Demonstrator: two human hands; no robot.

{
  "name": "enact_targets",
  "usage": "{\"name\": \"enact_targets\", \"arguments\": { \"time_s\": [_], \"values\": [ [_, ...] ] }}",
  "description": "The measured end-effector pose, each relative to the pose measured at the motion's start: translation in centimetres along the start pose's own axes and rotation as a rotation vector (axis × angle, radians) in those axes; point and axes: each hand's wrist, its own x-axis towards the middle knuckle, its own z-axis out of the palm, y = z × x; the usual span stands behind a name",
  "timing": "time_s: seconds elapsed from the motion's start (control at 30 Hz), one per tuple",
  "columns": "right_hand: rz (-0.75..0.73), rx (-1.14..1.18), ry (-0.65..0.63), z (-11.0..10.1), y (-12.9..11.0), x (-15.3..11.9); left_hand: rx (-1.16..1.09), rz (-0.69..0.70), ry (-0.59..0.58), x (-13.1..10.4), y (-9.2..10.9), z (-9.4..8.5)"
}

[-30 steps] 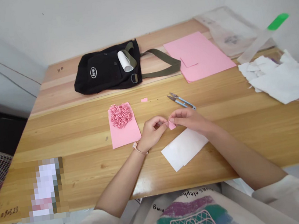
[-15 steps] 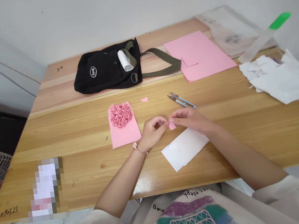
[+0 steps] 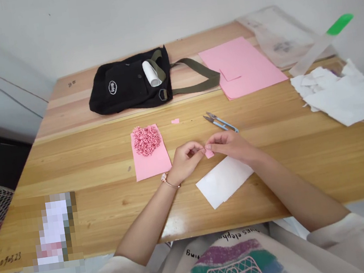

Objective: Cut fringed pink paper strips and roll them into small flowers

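A small pink paper piece (image 3: 209, 153) is pinched between the fingertips of my left hand (image 3: 188, 157) and my right hand (image 3: 228, 144); the fingers partly cover it. Just below my right hand lies a folded white paper (image 3: 224, 182). Blue-handled snips (image 3: 220, 122) rest beyond my right hand, blades apart. To the left of my left hand, a cluster of pink curled pieces (image 3: 146, 140) sits on a pink paper sheet (image 3: 152, 165). Another small pink scrap (image 3: 175, 121) lies further back.
Behind are a black bag (image 3: 121, 86) with a white roll (image 3: 151, 73) on it, and large pink sheets (image 3: 253, 67). Crumpled white paper (image 3: 345, 95) and a green-tipped clear strip (image 3: 340, 24) are at right. A blurred-out phone-like object (image 3: 54, 229) lies front left.
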Motion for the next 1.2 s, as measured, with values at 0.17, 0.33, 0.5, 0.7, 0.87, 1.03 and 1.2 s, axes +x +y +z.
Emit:
{"name": "enact_targets", "arguments": {
  "time_s": [0.17, 0.33, 0.5, 0.7, 0.87, 1.03, 1.2],
  "values": [
    [0.008, 0.002, -0.015, -0.2, -0.6, -0.2, 0.002, -0.005, -0.001, 0.0, 0.0, 0.0],
    [0.035, -0.008, -0.041, -0.2, -0.6, -0.3, 0.005, 0.0, -0.002, 0.0, 0.1, 0.0],
    [0.02, -0.027, -0.029, -0.3, 0.0, -0.1, 0.009, -0.006, -0.001, 0.0, 0.0, 0.0],
    [0.011, -0.04, -0.014, -0.4, 0.3, 0.1, 0.0, -0.006, 0.003, 0.0, -0.1, 0.1],
    [0.006, -0.006, 0.003, -0.4, 0.3, 0.1, -0.008, -0.003, 0.002, 0.0, 0.0, 0.0],
    [0.0, 0.01, 0.011, -0.3, 0.3, 0.1, 0.018, 0.002, -0.011, 0.0, 0.0, 0.0],
    [-0.013, 0.001, 0.03, -0.3, 0.2, 0.1, 0.021, 0.0, -0.022, 0.0, -0.3, 0.0]
  ]
}}
